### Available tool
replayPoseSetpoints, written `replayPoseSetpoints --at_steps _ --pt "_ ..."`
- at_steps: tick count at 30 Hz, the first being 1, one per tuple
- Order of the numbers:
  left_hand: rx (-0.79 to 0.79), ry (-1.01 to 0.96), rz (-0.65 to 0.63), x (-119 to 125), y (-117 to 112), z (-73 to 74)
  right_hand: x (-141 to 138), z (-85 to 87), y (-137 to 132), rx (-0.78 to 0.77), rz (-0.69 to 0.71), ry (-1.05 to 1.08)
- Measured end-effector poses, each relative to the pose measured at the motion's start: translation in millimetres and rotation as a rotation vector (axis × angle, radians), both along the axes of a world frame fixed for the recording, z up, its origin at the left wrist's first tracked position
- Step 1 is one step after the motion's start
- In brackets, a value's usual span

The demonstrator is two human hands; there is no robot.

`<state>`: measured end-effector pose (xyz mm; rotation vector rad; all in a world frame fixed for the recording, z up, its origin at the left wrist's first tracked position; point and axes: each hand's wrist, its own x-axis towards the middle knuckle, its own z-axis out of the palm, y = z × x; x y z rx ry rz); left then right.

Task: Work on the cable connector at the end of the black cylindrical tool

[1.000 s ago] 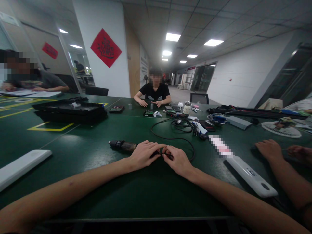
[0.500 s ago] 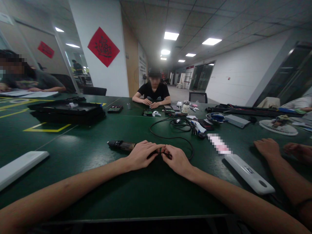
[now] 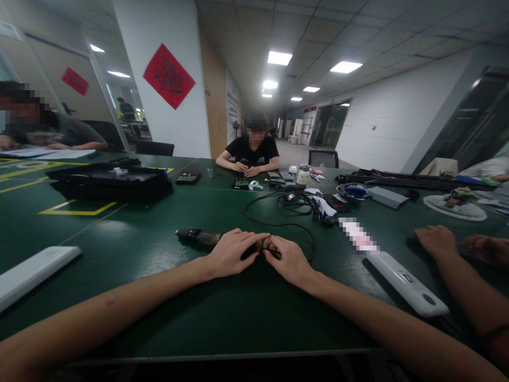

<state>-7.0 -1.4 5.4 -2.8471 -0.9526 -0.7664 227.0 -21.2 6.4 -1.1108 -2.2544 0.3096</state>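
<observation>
A dark cylindrical tool [image 3: 195, 236] lies on the green table [image 3: 167, 297], its tip pointing left. My left hand [image 3: 233, 251] lies over its rear end, fingers curled on it. My right hand [image 3: 288, 259] sits just to the right, fingertips pinching the black cable [image 3: 278, 225] where it leaves the tool. The cable loops away toward the middle of the table.
A white flat panel [image 3: 34, 268] lies at the near left and a white elongated casing [image 3: 405, 282] at the right. Another person's hand [image 3: 437, 240] rests at the right edge. A black case [image 3: 111, 180] stands back left. A person in black sits opposite among small parts.
None beyond a slight shift of the camera; both hands stay on the tool and cable.
</observation>
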Motion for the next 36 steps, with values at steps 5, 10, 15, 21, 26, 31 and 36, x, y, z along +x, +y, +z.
replayPoseSetpoints --at_steps 5,10,15,21,26,31,36 --pt "-0.002 0.007 0.015 0.4 -1.0 0.4 -0.2 1.4 -0.4 -0.01 0.003 -0.011" --pt "-0.008 -0.011 -0.017 -0.3 -1.5 1.2 -0.2 2.5 -1.5 -0.007 0.0 -0.019" --pt "-0.011 -0.014 -0.004 -0.8 0.3 0.4 -0.7 1.4 -1.5 -0.001 -0.003 -0.015" --pt "-0.023 -0.011 -0.027 -0.3 -1.3 1.3 -0.4 0.5 -0.5 0.005 -0.009 -0.018" --pt "-0.002 -0.003 0.021 1.3 -1.1 0.0 -0.2 1.5 -1.0 0.008 -0.004 -0.024" --pt "-0.018 -0.004 -0.023 0.0 -2.2 1.1 -0.1 1.4 -1.2 0.013 -0.018 -0.034" --pt "-0.016 -0.01 0.005 0.0 -2.3 1.5 0.1 1.6 -1.6 0.011 -0.002 -0.021"
